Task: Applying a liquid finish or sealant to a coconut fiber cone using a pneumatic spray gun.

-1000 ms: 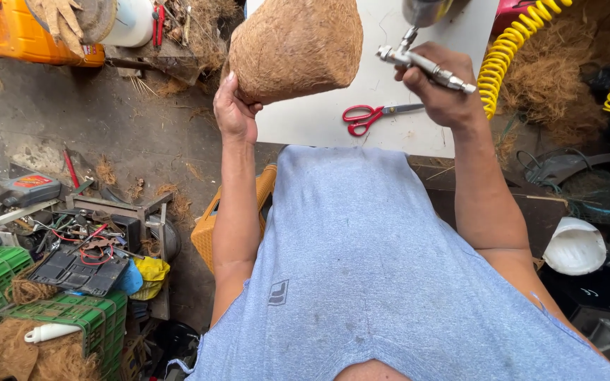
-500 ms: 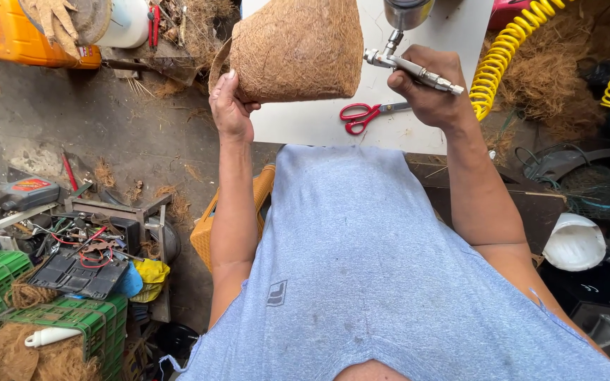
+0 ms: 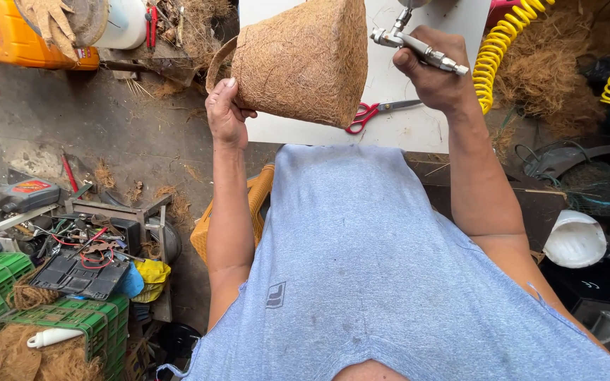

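1. Position: the left hand (image 3: 226, 116) grips the rim of a coconut-fibre pot (image 3: 303, 60), fingers curled inside the opening and thumb on the outer wall. The pot is held in the air, tilted on its side, above the near edge of the white table (image 3: 425, 120).
2. Tool: the right hand (image 3: 435, 74) is clenched around a metal spray gun (image 3: 418, 44), whose nozzle end sits just beside the wall of the pot. Whether a finger presses the trigger cannot be told.
3. Technique, as a judgement: keep the nozzle close to the fibre but clear of it, and turn the pot by the rim so that each part of the wall faces the nozzle in turn.
4. Keep the left-hand fingers inside the rim, away from the sprayed face.
5. Keep the coiled yellow hose (image 3: 506, 49) slack, so that it does not drag the gun off line.
6. Red-handled scissors (image 3: 375, 113) lie on the table under the pot; avoid lowering the pot onto them.
7. Packages and labels: an orange plastic canister (image 3: 15, 35) with a small red-and-white label stands at upper left, a work glove draped over it.
8. A grey bottle with a red label (image 3: 26, 194) lies at the left; green crates (image 3: 79, 321) stand below it, a white tube resting on one.
9. A white bucket (image 3: 573, 240) lies tipped at the right.
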